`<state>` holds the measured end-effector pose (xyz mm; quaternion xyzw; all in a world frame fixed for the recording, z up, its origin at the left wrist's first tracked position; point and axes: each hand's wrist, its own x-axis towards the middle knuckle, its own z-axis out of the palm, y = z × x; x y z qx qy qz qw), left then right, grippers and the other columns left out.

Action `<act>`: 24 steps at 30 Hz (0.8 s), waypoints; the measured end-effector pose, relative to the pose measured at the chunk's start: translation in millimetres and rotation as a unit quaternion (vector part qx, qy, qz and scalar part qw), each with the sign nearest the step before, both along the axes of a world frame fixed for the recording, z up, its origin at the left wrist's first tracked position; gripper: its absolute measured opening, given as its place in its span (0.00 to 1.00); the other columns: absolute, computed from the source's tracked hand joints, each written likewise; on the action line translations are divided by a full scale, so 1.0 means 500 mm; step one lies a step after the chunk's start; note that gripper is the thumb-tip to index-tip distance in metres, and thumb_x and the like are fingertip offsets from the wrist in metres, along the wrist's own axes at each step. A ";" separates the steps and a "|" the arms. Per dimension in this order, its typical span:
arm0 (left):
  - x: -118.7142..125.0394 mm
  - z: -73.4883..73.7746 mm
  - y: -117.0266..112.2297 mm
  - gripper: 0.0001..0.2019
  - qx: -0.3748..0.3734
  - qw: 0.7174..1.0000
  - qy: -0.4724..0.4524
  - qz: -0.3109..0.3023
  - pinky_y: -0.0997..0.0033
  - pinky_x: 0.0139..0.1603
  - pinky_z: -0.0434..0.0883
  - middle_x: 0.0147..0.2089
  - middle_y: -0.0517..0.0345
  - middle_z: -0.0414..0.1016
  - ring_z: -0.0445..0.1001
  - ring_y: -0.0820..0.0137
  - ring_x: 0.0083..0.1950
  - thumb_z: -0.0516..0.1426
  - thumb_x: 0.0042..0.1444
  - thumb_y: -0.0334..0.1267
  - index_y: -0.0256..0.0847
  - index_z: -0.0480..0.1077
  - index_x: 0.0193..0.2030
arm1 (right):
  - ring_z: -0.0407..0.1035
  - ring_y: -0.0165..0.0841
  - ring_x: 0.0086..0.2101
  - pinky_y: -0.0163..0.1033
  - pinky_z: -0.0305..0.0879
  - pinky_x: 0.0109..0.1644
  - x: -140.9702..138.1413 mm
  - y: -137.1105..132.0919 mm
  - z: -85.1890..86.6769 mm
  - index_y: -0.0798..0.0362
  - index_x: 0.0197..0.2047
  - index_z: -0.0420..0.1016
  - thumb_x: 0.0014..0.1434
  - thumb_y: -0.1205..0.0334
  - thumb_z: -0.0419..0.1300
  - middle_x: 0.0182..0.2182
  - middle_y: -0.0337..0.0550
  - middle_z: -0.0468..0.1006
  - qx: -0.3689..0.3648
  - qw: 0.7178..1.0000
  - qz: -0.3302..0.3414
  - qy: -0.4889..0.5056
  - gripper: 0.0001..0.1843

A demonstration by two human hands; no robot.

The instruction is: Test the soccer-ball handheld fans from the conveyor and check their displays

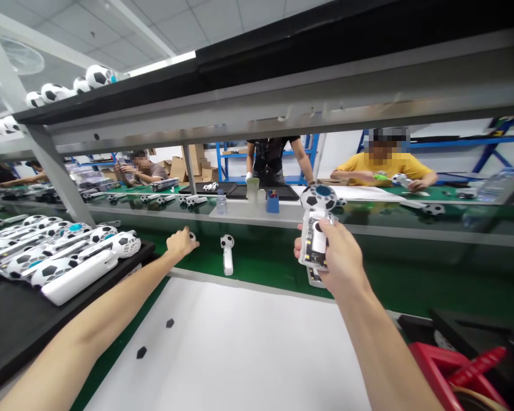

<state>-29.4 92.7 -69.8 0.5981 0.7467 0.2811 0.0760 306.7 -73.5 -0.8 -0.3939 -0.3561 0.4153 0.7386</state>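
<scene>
My right hand (340, 251) is closed around the handle of a handheld fan (319, 197) with a soccer-ball head and a blue disc on it. The handle looks open, with dark and white inner parts showing. Below it, the end of a second similar handle (316, 278) shows; I cannot tell if it is held too. Over the green belt, my left hand (181, 244) is curled on another soccer-ball fan (192, 236), mostly hidden by the fingers. Between my hands, a white fan (227, 257) lies on the belt, ball end away from me.
Many soccer-ball fans (81, 257) fill a black tray (8, 319) at left. Two black pentagons (141, 352) lie on a white sheet (240, 348). A red bin (445, 371) stands at lower right. An overhead shelf (257, 114) crosses above; co-workers (383, 162) sit and stand beyond.
</scene>
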 end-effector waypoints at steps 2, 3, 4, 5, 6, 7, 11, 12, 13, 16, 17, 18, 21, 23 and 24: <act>0.025 0.021 0.013 0.21 0.017 1.000 0.023 -0.011 0.48 0.57 0.69 0.56 0.47 0.72 0.72 0.58 0.56 0.59 0.62 0.46 0.38 0.68 0.58 | 0.70 0.31 0.19 0.36 0.70 0.18 -0.003 -0.005 0.004 0.52 0.42 0.66 0.59 0.55 0.58 0.31 0.40 0.76 0.008 1.000 0.004 0.007 0.11; 0.037 0.030 0.017 0.23 0.025 0.999 0.029 -0.015 0.47 0.58 0.68 0.55 0.47 0.72 0.71 0.57 0.56 0.60 0.61 0.47 0.38 0.67 0.59 | 0.71 0.31 0.19 0.36 0.70 0.18 -0.004 -0.007 0.007 0.53 0.41 0.66 0.59 0.56 0.58 0.31 0.41 0.77 0.011 1.000 0.004 0.009 0.11; 0.048 0.035 0.020 0.25 0.029 0.999 0.030 -0.019 0.46 0.59 0.67 0.54 0.47 0.72 0.71 0.56 0.56 0.61 0.60 0.48 0.38 0.66 0.60 | 0.71 0.31 0.20 0.36 0.70 0.18 -0.004 -0.010 0.010 0.53 0.40 0.67 0.60 0.56 0.58 0.31 0.42 0.77 0.012 1.000 0.001 0.012 0.10; 0.057 0.037 0.021 0.27 0.031 0.999 0.027 -0.022 0.45 0.59 0.66 0.53 0.47 0.73 0.72 0.56 0.55 0.62 0.59 0.49 0.38 0.66 0.60 | 0.71 0.32 0.20 0.37 0.71 0.18 -0.005 -0.013 0.015 0.54 0.40 0.67 0.60 0.57 0.58 0.31 0.42 0.78 0.010 1.000 -0.002 0.014 0.09; 0.065 0.036 0.022 0.29 0.032 0.999 0.021 -0.026 0.45 0.59 0.66 0.51 0.47 0.74 0.72 0.55 0.54 0.63 0.57 0.50 0.37 0.65 0.61 | 0.71 0.32 0.20 0.37 0.71 0.18 -0.006 -0.017 0.019 0.54 0.40 0.68 0.61 0.57 0.58 0.31 0.43 0.78 0.005 1.000 -0.006 0.017 0.09; 0.072 0.032 0.021 0.30 0.033 0.999 0.011 -0.032 0.45 0.58 0.66 0.50 0.47 0.74 0.73 0.55 0.53 0.64 0.55 0.50 0.37 0.65 0.61 | 0.72 0.32 0.20 0.36 0.71 0.18 -0.006 -0.020 0.023 0.55 0.41 0.69 0.62 0.57 0.57 0.31 0.43 0.79 -0.005 1.000 -0.006 0.020 0.09; 0.083 -0.004 0.019 0.29 0.052 0.995 -0.060 -0.063 0.47 0.57 0.68 0.52 0.48 0.74 0.73 0.57 0.53 0.61 0.59 0.50 0.38 0.64 0.63 | 0.71 0.32 0.18 0.34 0.68 0.15 -0.008 -0.029 0.029 0.56 0.41 0.72 0.61 0.58 0.57 0.28 0.44 0.79 -0.075 0.996 0.030 0.034 0.10; 0.084 -0.016 0.018 0.27 0.056 0.992 -0.087 -0.072 0.48 0.57 0.69 0.53 0.48 0.73 0.73 0.58 0.53 0.60 0.61 0.49 0.39 0.64 0.62 | 0.71 0.32 0.19 0.34 0.68 0.16 -0.008 -0.029 0.027 0.56 0.40 0.72 0.59 0.60 0.57 0.28 0.45 0.79 -0.085 0.995 0.041 0.037 0.09; 0.085 -0.029 0.017 0.24 0.055 0.988 -0.117 -0.082 0.50 0.56 0.71 0.54 0.48 0.73 0.74 0.59 0.53 0.59 0.62 0.47 0.39 0.65 0.61 | 0.73 0.33 0.20 0.34 0.70 0.18 -0.008 -0.028 0.023 0.56 0.40 0.73 0.56 0.64 0.58 0.30 0.45 0.80 -0.090 0.994 0.051 0.040 0.08; 0.088 -0.066 0.013 0.18 0.030 0.970 -0.217 -0.107 0.55 0.51 0.75 0.53 0.49 0.74 0.75 0.63 0.50 0.58 0.64 0.43 0.37 0.69 0.57 | 0.78 0.36 0.30 0.36 0.77 0.27 -0.007 -0.024 0.013 0.57 0.38 0.75 0.46 0.73 0.58 0.37 0.47 0.81 -0.090 0.991 0.083 0.045 0.14; 0.089 -0.077 0.012 0.16 0.020 0.961 -0.251 -0.112 0.56 0.50 0.75 0.52 0.49 0.74 0.76 0.64 0.49 0.58 0.64 0.42 0.36 0.69 0.55 | 0.79 0.37 0.33 0.37 0.79 0.30 -0.006 -0.024 0.011 0.57 0.38 0.76 0.45 0.74 0.58 0.39 0.47 0.81 -0.089 0.991 0.092 0.046 0.15; 0.091 -0.084 0.010 0.16 0.012 0.952 -0.284 -0.114 0.57 0.49 0.76 0.52 0.49 0.74 0.76 0.64 0.48 0.58 0.65 0.42 0.36 0.70 0.54 | 0.79 0.38 0.36 0.38 0.80 0.33 -0.005 -0.024 0.011 0.56 0.39 0.76 0.45 0.74 0.59 0.40 0.47 0.81 -0.087 0.990 0.098 0.047 0.16; 0.102 -0.089 0.007 0.16 0.005 0.916 -0.384 -0.114 0.58 0.48 0.76 0.53 0.49 0.73 0.75 0.64 0.49 0.58 0.65 0.42 0.36 0.69 0.55 | 0.79 0.42 0.43 0.43 0.81 0.40 -0.004 -0.031 0.017 0.54 0.40 0.77 0.49 0.72 0.61 0.44 0.47 0.80 -0.074 0.990 0.109 0.055 0.14; 0.113 -0.076 0.001 0.17 0.005 0.883 -0.453 -0.120 0.59 0.46 0.77 0.52 0.49 0.73 0.75 0.65 0.47 0.57 0.65 0.43 0.36 0.69 0.56 | 0.78 0.43 0.46 0.44 0.81 0.42 -0.005 -0.040 0.025 0.54 0.42 0.77 0.52 0.71 0.60 0.47 0.47 0.80 -0.064 0.990 0.113 0.059 0.13; 0.119 -0.065 -0.005 0.17 0.003 0.865 -0.486 -0.127 0.60 0.45 0.77 0.52 0.49 0.73 0.76 0.65 0.46 0.57 0.65 0.43 0.36 0.68 0.56 | 0.78 0.43 0.46 0.43 0.81 0.41 -0.007 -0.044 0.029 0.53 0.42 0.77 0.53 0.70 0.60 0.48 0.48 0.79 -0.062 0.990 0.113 0.057 0.13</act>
